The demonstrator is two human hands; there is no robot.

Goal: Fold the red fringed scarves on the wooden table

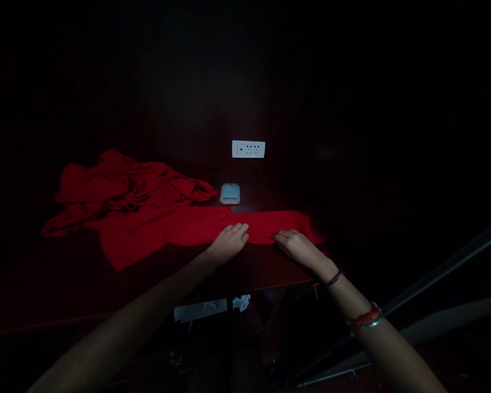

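A long red cloth (196, 224) lies across the dark table, its left part bunched in a loose heap and its right part laid out as a flat, narrow strip. The strip's right end looks frayed or fringed, though the dim light blurs it. My left hand (230, 240), with a ring on one finger, curls closed on the near edge of the strip. A short way to the right, my right hand (297, 244) pinches that same edge, fingers bent over it. Small creases show in the cloth between the hands. The fingertips are partly hidden.
Behind the strip, a small pale-blue square item (230, 194) lies near the wall. A white power socket panel (248, 149) is on the wall above it. The table's front edge (265, 287) runs below my hands, with white papers (200, 310) underneath. Much of the surroundings is dark.
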